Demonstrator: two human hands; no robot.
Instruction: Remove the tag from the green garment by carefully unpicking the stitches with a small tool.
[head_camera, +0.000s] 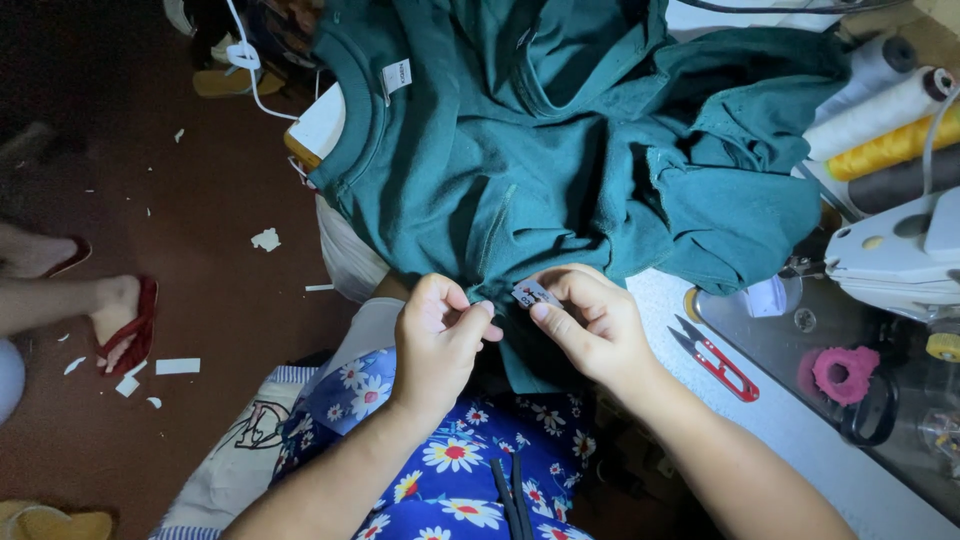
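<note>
While both hands pinch at the hem | left hand (440, 325) closed on green shirt (560, 150) edge | right hand (590, 320) nips small label (533, 294) | shirt soft, limp, light, draped over surface (800, 430) | grip hem edge | red snips (715, 358) right.

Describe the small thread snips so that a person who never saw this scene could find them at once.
Start at the white sewing machine on the right, then look down its white table toward the person's right hand. The thread snips lie flat there, just right of that hand. Their red handles and short dark pointed blades set them apart from the pink ring nearby.
</note>
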